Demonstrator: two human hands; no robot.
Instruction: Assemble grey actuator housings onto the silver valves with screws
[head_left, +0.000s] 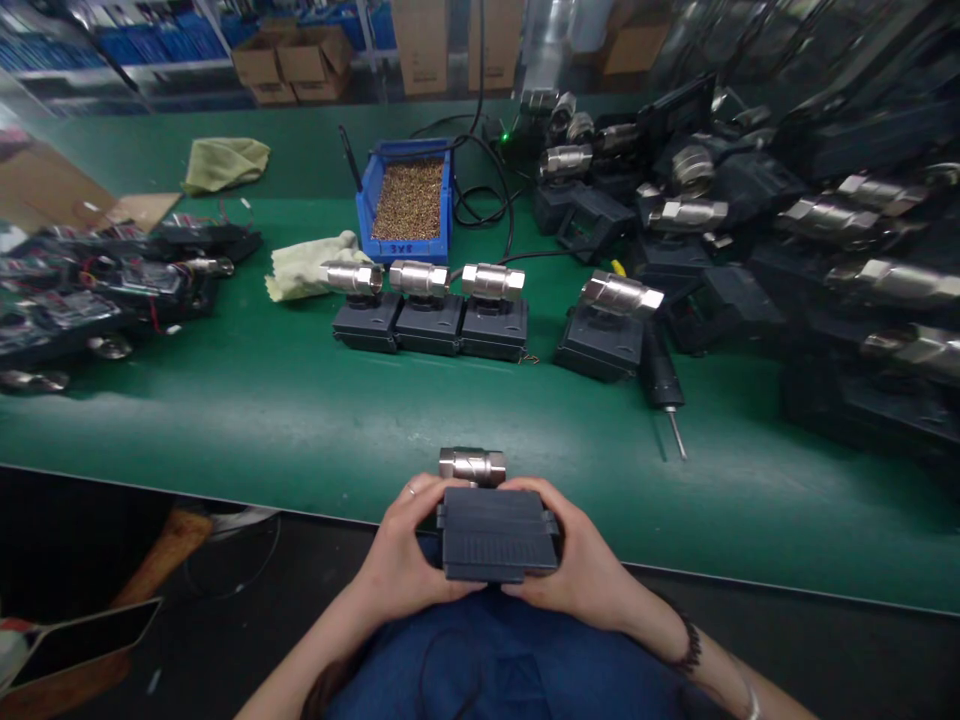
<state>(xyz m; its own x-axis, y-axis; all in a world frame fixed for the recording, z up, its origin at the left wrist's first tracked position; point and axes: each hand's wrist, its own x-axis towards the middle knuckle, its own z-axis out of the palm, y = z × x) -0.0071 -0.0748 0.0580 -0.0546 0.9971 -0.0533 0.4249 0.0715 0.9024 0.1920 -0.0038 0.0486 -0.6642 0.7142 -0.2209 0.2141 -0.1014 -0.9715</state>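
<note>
Both my hands grip one motorised valve unit over my lap at the table's near edge. Its dark grey box (495, 535) faces me, with its steel valve body (472, 466) on the far side. My left hand (409, 550) wraps the box's left side, a ring on one finger. My right hand (581, 560) clasps the right side. Three like units (431, 310) stand side by side further back on the green mat (300, 420), and a fourth (607, 325) sits to their right, turned slightly.
A blue bin of small brass screws (409, 200) stands behind the row, with a yellow cloth (307, 265) to its left. An electric screwdriver (664, 385) lies right of the fourth unit. A big heap of units (810, 250) fills the right side. Circuit boards and parts (90, 290) lie left.
</note>
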